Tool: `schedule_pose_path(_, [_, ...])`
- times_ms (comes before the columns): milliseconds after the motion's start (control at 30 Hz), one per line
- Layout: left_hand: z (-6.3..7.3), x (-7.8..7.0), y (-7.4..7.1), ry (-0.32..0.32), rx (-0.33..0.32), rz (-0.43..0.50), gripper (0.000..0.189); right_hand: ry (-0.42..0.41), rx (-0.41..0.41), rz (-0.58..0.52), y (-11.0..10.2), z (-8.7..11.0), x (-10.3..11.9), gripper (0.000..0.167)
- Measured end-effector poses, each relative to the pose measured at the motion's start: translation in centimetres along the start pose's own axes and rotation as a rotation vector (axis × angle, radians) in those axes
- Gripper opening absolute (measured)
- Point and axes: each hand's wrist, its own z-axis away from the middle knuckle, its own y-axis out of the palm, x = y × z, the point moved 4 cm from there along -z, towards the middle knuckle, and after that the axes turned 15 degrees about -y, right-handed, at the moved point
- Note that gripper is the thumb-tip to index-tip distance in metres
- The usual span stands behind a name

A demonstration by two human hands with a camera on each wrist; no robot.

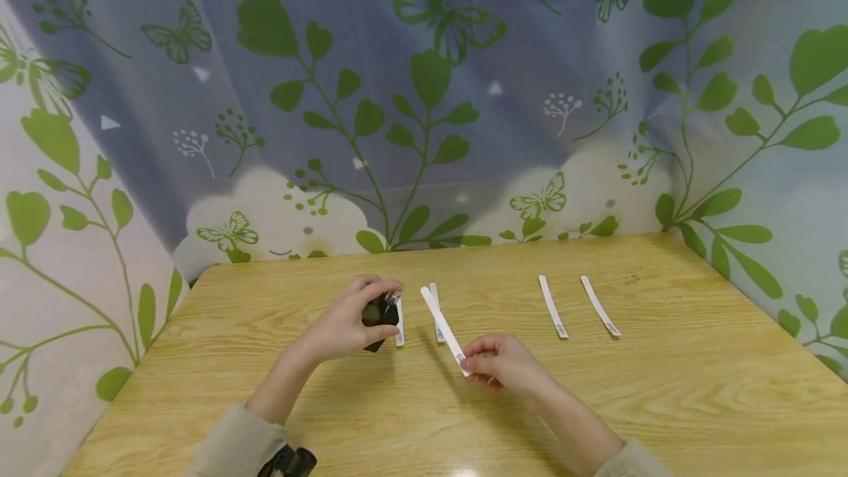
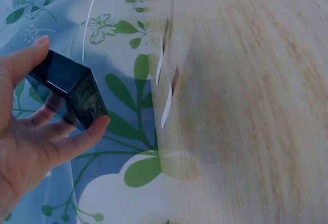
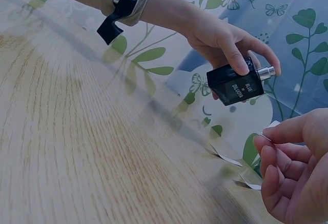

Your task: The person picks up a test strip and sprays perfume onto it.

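Observation:
My left hand (image 1: 336,326) grips a dark perfume bottle (image 1: 379,316) above the table. In the right wrist view the bottle (image 3: 233,84) is tilted, with pale lettering on its front, and a fingertip lies on its silver spray nozzle (image 3: 266,73). My right hand (image 1: 509,365) pinches the printed lower end of a white paper scent strip (image 1: 440,321) between thumb and fingers. The strip slants up and left, its far end to the right of the bottle. In the left wrist view only the thin edge of a strip (image 2: 91,16) shows beyond the bottle.
On the wooden table (image 1: 371,418), one white strip (image 1: 400,330) lies just right of the bottle and another strip (image 1: 433,297) lies partly behind the held one. Two more strips lie farther right, a nearer strip (image 1: 553,308) and an outer strip (image 1: 599,306). A leaf-patterned curtain (image 1: 424,131) stands behind.

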Motion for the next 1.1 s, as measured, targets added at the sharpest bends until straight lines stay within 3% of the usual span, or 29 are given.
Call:
schedule_pose_path(300, [0.3, 0.1, 0.5, 0.058, 0.046, 0.068, 0.056, 0.003, -0.006, 0.006, 0.1, 0.0, -0.3, 0.018])
schedule_pose_path(600, [0.2, 0.7, 0.7, 0.017, 0.138, 0.239, 0.055, 0.021, -0.007, 0.005, -0.1, 0.0, -0.3, 0.017])
schedule_pose_path(800, [0.2, 1.0, 0.8, -0.013, 0.168, 0.146, 0.057, 0.018, -0.002, 0.005, -0.2, 0.0, -0.3, 0.018])
schedule_pose_path(933, [0.3, 1.1, 0.9, -0.041, 0.211, 0.130, 0.057, 0.014, 0.002, 0.004, -0.3, -0.1, -0.2, 0.019])
schedule_pose_path(1100, [0.3, 1.2, 0.9, -0.045, 0.217, 0.140, 0.057, 0.022, -0.018, 0.007, -0.7, -0.1, -0.1, 0.019])
